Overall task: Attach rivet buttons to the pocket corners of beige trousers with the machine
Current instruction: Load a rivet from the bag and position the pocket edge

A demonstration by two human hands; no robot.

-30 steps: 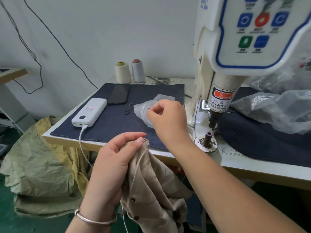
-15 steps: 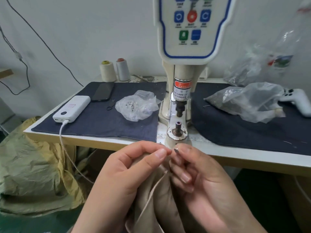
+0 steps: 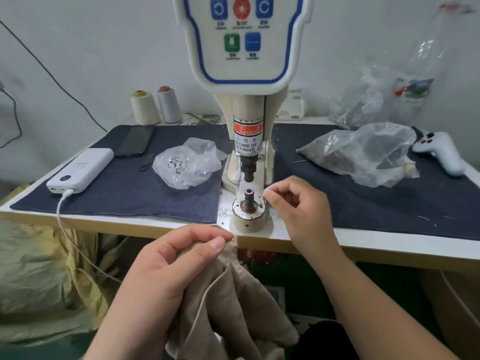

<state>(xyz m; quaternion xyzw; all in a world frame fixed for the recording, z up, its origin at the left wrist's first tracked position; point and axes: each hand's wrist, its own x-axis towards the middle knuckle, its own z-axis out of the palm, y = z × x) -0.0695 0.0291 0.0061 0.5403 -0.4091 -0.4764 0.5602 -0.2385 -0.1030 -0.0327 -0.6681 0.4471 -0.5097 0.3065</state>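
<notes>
1. Head view: the right hand (image 3: 298, 203), half a second ago pressed against the left hand at the cloth, is now raised beside the short metal post of the lower die (image 3: 249, 197) on the cream-coloured rivet machine (image 3: 249, 113); its thumb and forefinger are pinched together, though whether a rivet is held between them cannot be told
2. A part is judged to have been set, or to be about to be set, on the die, so the pressing step is near
3. The crumpled beige cotton trousers (image 3: 228, 302) are gripped by the left hand (image 3: 176, 258), thumb clamped over a folded corner just below the white table edge (image 3: 363, 245)
4. That corner is held just in front of the die, not yet laid on it, and apart from the right hand
5. The small clear plastic bag of silver rivets (image 3: 187, 165) lies on the dark blue mat (image 3: 130, 188), left of the machine
</notes>
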